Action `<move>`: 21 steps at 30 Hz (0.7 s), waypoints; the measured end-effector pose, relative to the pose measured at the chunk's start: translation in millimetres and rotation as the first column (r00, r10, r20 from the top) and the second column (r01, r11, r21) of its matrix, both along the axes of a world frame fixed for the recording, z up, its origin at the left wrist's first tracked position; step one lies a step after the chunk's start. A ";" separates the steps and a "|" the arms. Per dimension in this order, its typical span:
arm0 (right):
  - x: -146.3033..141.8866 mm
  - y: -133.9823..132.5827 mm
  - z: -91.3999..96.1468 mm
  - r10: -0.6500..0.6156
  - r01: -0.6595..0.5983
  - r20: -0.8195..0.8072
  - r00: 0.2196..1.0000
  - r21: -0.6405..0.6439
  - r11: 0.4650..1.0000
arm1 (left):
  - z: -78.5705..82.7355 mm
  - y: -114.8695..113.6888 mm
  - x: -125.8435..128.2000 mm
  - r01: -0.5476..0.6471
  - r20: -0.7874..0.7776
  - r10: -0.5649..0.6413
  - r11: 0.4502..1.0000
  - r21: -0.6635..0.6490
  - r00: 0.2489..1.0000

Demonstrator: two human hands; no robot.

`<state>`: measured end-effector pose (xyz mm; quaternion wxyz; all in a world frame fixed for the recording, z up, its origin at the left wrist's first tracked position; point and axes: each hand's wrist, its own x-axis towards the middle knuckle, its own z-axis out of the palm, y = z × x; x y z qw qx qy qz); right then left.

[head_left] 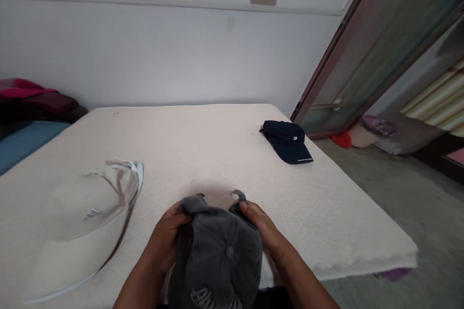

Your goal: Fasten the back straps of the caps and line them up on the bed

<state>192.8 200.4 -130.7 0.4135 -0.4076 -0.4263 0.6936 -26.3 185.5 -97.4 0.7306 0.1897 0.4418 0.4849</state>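
Observation:
A grey baseball cap with raised lettering on its front is held between my two hands, low in the middle of the head view. My left hand grips the cap's left edge, fingers closed on the fabric. On the other side, my right hand pinches the rim close to the back strap, whose loose end curls upward. The strap's two ends are apart. The cap's brim is out of view at the bottom edge.
Cream caps lie on the left of the white-covered surface. A navy cap sits near its right edge. Dark and pink cloth is heaped at the far left. A framed glass door stands at the right.

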 end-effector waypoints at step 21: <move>15.8 15.0 19.6 -0.137 0.125 -0.644 0.752 -0.064 0.990 | -3.1 0.1 9.2 -0.041 -0.244 0.051 0.998 0.046 0.968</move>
